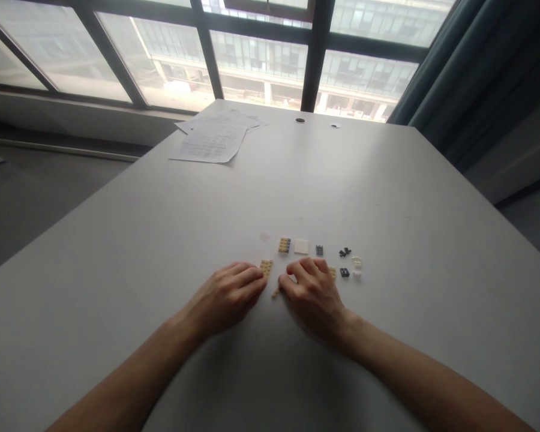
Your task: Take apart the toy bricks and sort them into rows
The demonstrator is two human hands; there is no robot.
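Both hands rest on the grey table (pixel 162 252) among small toy bricks. My left hand (pixel 227 297) lies palm down with its fingers together, their tips touching a tan studded plate (pixel 266 267). My right hand (pixel 310 294) has its fingers curled, and its thumb and forefinger meet at a tiny tan piece (pixel 275 293) on the table. Another tan piece (pixel 332 272) shows just past its knuckles. Farther off lie a tan-and-blue plate (pixel 284 245), a white square tile (pixel 301 246) and a small grey brick (pixel 319 249).
Small dark pieces (pixel 344 252) (pixel 344 272) and white pieces (pixel 356 261) lie to the right of my hands. Printed paper sheets (pixel 213 139) lie at the far left of the table, near its edge. Two round holes (pixel 300 120) sit at the back by the window.
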